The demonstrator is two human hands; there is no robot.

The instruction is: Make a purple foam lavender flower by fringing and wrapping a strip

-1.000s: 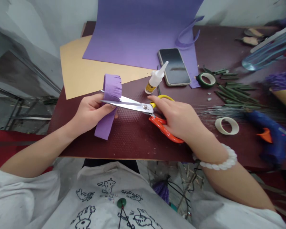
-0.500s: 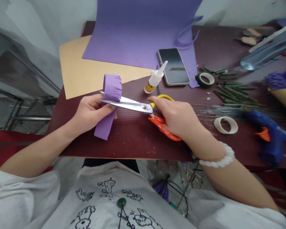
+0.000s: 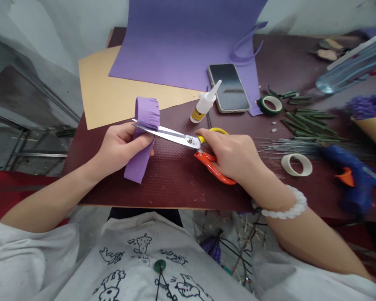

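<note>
Purple strip (image 3: 147, 113), fringed along one edge, pinched in left grip (image 3: 120, 147), left of bottle (image 3: 203, 106). Right grip (image 3: 233, 156) wrapped round scissors (image 3: 192, 141), near side of bottle, blades (image 3: 172, 134) nearly together across strip. Phone (image 3: 229, 88) just right of bottle.
</note>
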